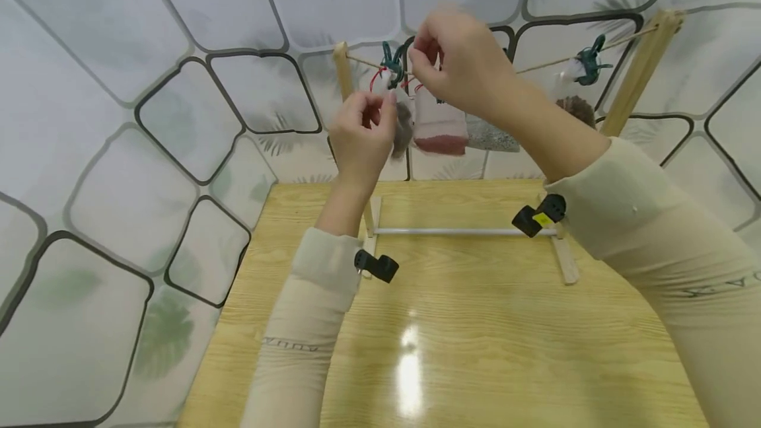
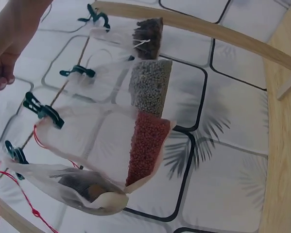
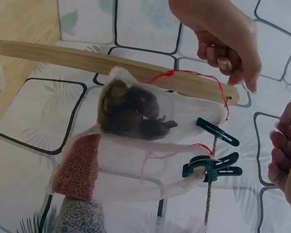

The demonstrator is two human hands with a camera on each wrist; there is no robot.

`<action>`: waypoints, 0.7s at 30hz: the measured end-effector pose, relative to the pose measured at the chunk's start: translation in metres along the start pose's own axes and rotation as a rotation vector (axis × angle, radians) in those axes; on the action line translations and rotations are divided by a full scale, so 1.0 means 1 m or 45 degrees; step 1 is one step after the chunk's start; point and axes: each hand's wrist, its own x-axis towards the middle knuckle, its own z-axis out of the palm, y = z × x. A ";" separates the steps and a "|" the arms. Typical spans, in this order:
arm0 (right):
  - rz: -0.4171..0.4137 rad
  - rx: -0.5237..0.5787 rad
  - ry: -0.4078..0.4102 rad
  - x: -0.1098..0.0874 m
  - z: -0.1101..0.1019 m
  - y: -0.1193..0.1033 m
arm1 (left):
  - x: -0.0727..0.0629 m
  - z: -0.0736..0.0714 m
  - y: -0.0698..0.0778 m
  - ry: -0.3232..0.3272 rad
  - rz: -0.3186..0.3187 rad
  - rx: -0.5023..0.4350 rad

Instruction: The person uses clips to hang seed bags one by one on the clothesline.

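Four sheer drawstring bags hang from a twine line on green clips. The leftmost bag (image 3: 135,109) holds dark lumps and is fastened by a green clip (image 3: 217,132); its red cord (image 3: 189,74) dangles loose. Beside it hangs a bag of reddish grains (image 1: 441,144) under another green clip (image 2: 43,110). My left hand (image 1: 364,127) is just below the leftmost clip, fingers loosely bent, holding nothing and apart from the cord in the right wrist view. Higher up, my right hand (image 1: 460,61) hovers before the line with relaxed, bent fingers and nothing in them.
Further right hang a bag of grey grains (image 1: 493,135) and a bag of brown pieces (image 1: 575,109). Wooden posts (image 1: 639,71) carry the line, joined low down by a white rod (image 1: 452,232). The frame stands on a wood-grain table (image 1: 475,322) before a patterned wall covering (image 1: 238,5).
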 end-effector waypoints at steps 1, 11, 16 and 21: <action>-0.024 -0.013 0.023 -0.004 0.001 -0.001 | -0.001 -0.001 0.002 -0.047 0.030 0.014; -0.209 -0.132 0.252 -0.049 0.017 0.003 | -0.030 -0.020 0.007 -0.470 0.264 0.274; -0.125 -0.129 0.288 -0.079 0.027 0.007 | -0.055 -0.036 0.000 -0.537 0.279 0.338; -0.068 -0.167 0.283 -0.109 0.037 0.012 | -0.074 -0.048 -0.007 -0.568 0.324 0.354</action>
